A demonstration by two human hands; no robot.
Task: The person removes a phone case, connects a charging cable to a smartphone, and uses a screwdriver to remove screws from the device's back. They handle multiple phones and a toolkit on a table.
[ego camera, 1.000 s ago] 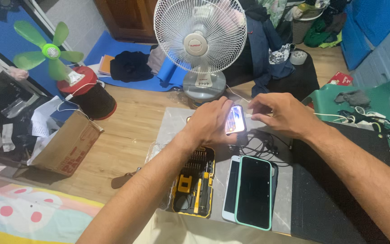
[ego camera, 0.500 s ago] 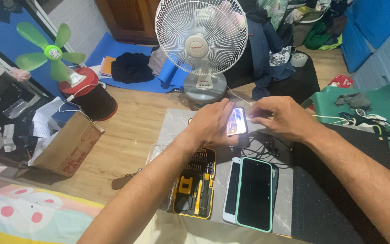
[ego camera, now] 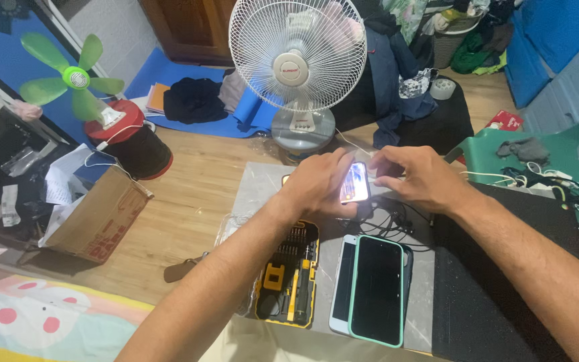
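Lit smartphone (ego camera: 355,183): gripped by left hand (ego camera: 316,184), just in front of the white desk fan (ego camera: 297,57). Right hand (ego camera: 415,177), fingers curled, touches its right edge. Since 1 second ago: phone barely shifted, both hands unchanged. Screwdriver kit (ego camera: 288,275) and 2 stacked phones (ego camera: 371,288) lie nearer the wearer on the tabletop (ego camera: 256,191).

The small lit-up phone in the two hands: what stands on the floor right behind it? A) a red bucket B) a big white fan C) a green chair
B: the big white fan stands just beyond the small lit-up phone, which the left hand and right hand hold.
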